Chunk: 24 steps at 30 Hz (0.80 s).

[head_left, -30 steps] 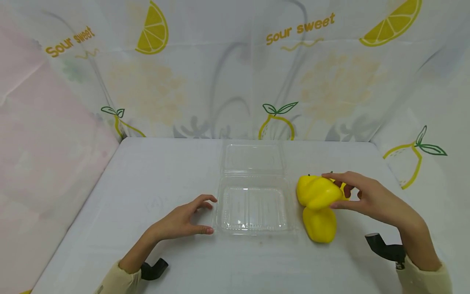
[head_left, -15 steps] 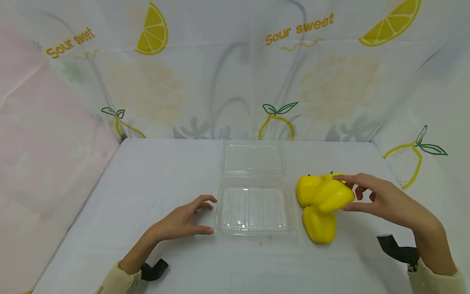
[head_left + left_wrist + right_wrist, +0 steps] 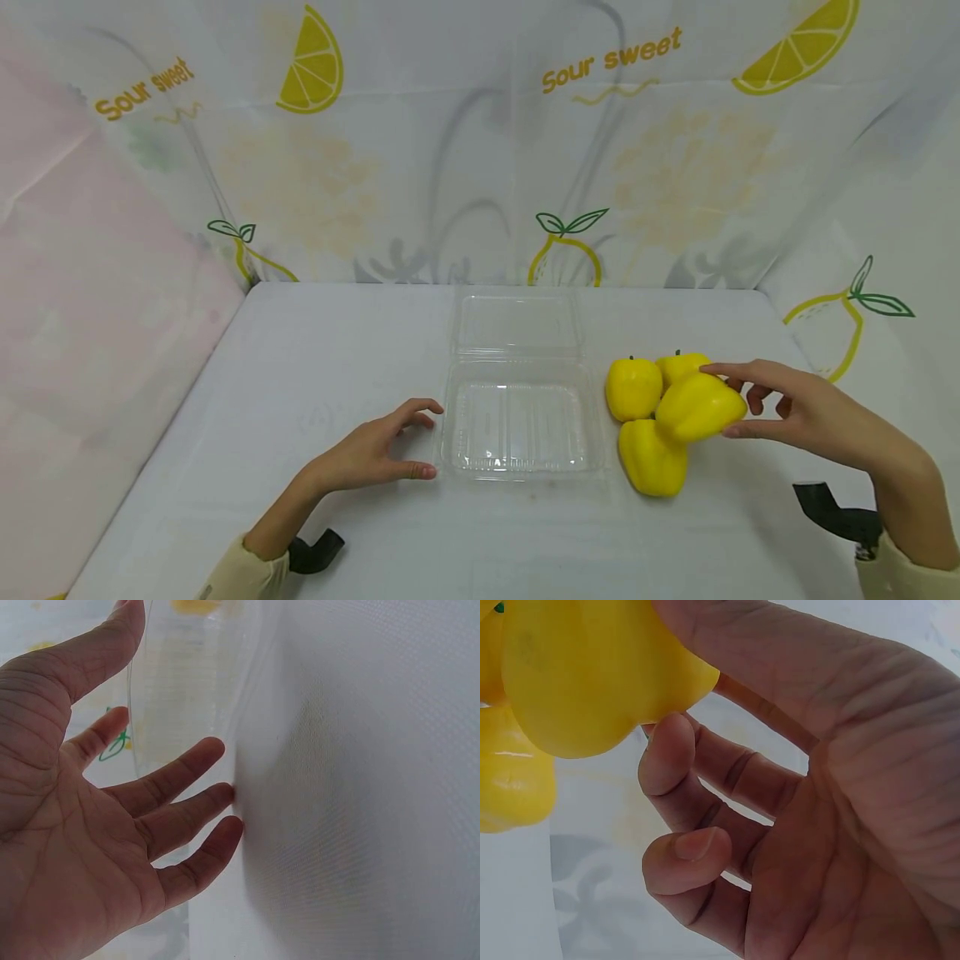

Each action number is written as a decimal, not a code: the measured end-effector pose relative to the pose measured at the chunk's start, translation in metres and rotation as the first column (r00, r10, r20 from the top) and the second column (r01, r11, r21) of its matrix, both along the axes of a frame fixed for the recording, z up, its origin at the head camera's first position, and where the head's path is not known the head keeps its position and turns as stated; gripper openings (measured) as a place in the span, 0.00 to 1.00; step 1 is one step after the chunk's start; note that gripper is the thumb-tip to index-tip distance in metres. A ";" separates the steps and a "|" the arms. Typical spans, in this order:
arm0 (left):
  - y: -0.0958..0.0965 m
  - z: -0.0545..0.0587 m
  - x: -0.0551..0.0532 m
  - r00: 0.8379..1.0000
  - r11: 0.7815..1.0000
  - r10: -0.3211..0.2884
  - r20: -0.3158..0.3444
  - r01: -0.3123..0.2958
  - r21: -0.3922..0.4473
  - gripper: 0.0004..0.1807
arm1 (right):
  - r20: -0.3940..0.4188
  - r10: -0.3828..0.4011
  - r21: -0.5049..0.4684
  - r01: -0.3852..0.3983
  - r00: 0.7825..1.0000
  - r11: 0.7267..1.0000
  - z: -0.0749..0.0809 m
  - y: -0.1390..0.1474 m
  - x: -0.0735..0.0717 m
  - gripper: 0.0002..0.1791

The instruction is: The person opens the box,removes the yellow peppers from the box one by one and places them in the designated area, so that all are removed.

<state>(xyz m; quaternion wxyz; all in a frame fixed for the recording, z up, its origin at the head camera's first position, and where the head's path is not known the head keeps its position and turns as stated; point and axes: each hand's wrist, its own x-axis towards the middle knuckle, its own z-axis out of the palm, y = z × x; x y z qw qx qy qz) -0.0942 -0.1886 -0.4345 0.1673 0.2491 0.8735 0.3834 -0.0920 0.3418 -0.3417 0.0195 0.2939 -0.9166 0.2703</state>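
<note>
My right hand (image 3: 817,417) pinches a glossy yellow bell pepper (image 3: 701,407) between thumb and fingertips, tilted above the other peppers. Behind and left of it stand a yellow pepper (image 3: 633,389) and another yellow pepper (image 3: 681,363), both with dark stems. A third pepper (image 3: 651,460) lies in front, partly overlapped by the held one. In the right wrist view, the held pepper (image 3: 592,682) fills the top left, with the lower fingers curled loosely away from it. My left hand (image 3: 371,454), fingers relaxed, rests at the left edge of a clear plastic clamshell box (image 3: 517,425).
The box's lid (image 3: 517,323) lies folded back toward the rear of the white table (image 3: 337,342). A lemon-print cloth (image 3: 420,167) hangs behind the table. Each wrist carries a black mount, such as the right one (image 3: 836,517).
My right hand has moved right with the held pepper, drawing it away from the left rear pepper, which shows more fully. The left hand and the box stay put.
</note>
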 end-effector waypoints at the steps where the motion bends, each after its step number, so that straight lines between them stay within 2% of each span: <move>1: 0.000 0.000 0.000 1.000 1.000 0.001 0.001 -0.001 -0.002 0.42 | 0.007 -0.002 0.000 0.002 1.000 1.000 0.000 0.002 0.000 0.39; 10: 0.000 0.000 -0.001 1.000 1.000 -0.012 -0.008 0.012 -0.005 0.43 | 0.100 -0.077 0.059 0.071 0.992 0.996 -0.002 0.013 0.001 0.35; 17: 0.000 0.001 -0.001 1.000 1.000 -0.011 -0.004 0.011 -0.010 0.44 | 0.119 -0.049 0.057 0.042 0.992 0.997 -0.003 0.021 0.004 0.35; 24: 0.000 0.003 0.000 1.000 1.000 -0.008 0.004 0.009 -0.009 0.43 | 0.160 -0.057 0.064 0.048 0.985 0.997 -0.004 0.029 0.007 0.35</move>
